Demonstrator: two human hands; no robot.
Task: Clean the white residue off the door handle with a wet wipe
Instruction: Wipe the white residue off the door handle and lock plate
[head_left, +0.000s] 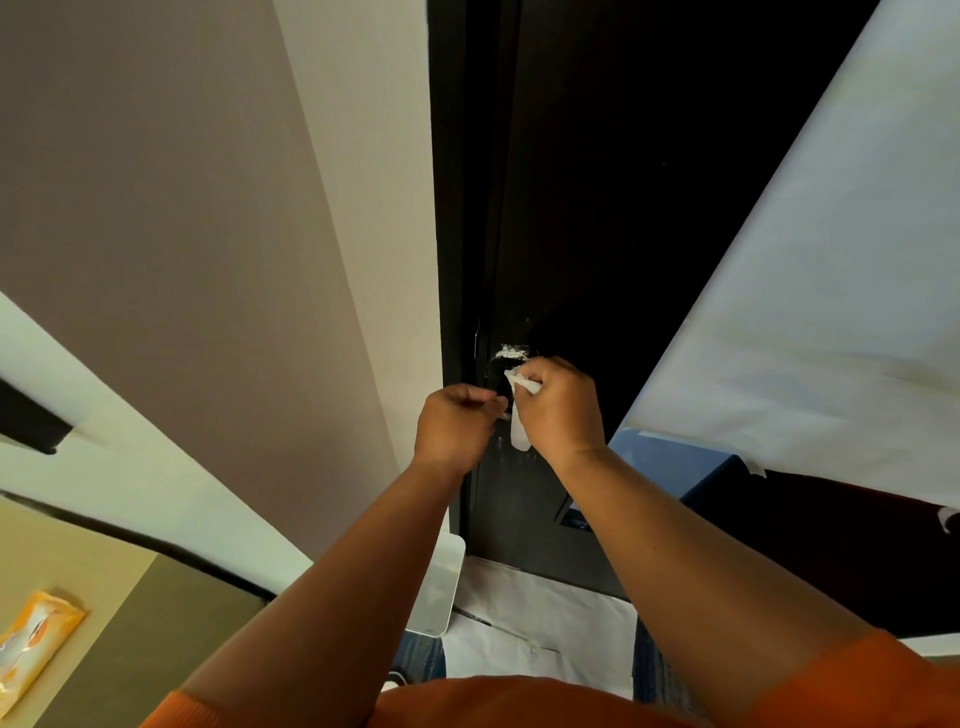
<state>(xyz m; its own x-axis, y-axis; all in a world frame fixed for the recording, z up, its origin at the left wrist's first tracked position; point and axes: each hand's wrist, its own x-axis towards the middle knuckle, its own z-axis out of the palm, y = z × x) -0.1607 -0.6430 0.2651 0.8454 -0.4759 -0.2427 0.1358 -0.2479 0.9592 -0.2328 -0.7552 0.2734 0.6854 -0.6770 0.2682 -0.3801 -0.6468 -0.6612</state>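
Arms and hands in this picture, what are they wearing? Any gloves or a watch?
The left sleeve and right sleeve are bright orange with cuffed ends near the elbows, so the forearms below them are bare. The left hand and right hand wear no gloves. No watch, ring or bracelet shows on either.

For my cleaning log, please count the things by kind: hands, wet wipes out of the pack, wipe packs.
hands: 2, the left hand and the right hand
wet wipe: 1
wipe pack: 1
Total: 4
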